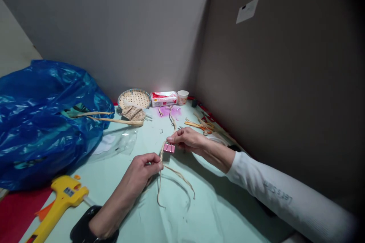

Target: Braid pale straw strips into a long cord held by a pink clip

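A thin braid of straw strands (161,157) lies on the pale green table cover (216,209), running back toward the wall. My left hand (142,172) pinches the braid near its loose ends, which trail toward me. My right hand (186,139) is closed on a pink binder clip (169,147) clamped onto the braid just above my left fingers.
A big blue plastic bag (42,121) with straw stalks sticking out fills the left. A yellow glue gun (58,203) lies at the near left. At the back stand a woven basket (134,98), a tissue pack (163,98) and a paper cup (183,97). A partition wall is close on the right.
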`<state>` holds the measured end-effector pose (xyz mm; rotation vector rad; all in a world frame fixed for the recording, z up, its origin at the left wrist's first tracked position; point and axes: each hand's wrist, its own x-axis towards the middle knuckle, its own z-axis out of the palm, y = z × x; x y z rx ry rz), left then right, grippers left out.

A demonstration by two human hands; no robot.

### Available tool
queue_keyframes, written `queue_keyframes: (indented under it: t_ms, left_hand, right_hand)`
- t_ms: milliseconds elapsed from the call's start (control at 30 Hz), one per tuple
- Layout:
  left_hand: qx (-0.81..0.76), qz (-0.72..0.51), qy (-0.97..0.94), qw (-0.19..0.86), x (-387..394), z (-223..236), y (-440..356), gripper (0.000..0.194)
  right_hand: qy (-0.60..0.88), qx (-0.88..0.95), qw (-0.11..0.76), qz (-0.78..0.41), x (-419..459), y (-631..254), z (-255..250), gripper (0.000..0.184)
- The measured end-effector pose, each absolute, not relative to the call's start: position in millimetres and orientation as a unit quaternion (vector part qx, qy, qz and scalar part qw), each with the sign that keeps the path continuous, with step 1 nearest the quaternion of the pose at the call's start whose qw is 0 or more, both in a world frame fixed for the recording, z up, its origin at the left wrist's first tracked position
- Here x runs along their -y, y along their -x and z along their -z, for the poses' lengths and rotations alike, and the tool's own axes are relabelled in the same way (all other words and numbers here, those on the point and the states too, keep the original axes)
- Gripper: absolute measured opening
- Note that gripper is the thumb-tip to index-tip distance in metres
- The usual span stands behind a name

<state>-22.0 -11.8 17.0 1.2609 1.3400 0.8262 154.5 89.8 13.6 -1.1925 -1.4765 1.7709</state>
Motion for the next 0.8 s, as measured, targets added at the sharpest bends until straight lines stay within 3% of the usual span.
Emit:
queue_keyframes:
  t_ms: [300,800]
  left_hand:
    - [-0.565,-0.304,-0.547,0.538,18.9,-14.9,12.7,0.018]
    - [-0.544,-0.264,-0.594,0.530,21.1,-6.3,10.9,0.016]
  right_hand:
    - [0.450,0.472,0.318,-0.688,-79.4,-171.0,-13.1,0.023]
    - [0.437,0.415,0.300,-0.740,-66.6,-162.5,-13.0,0.016]
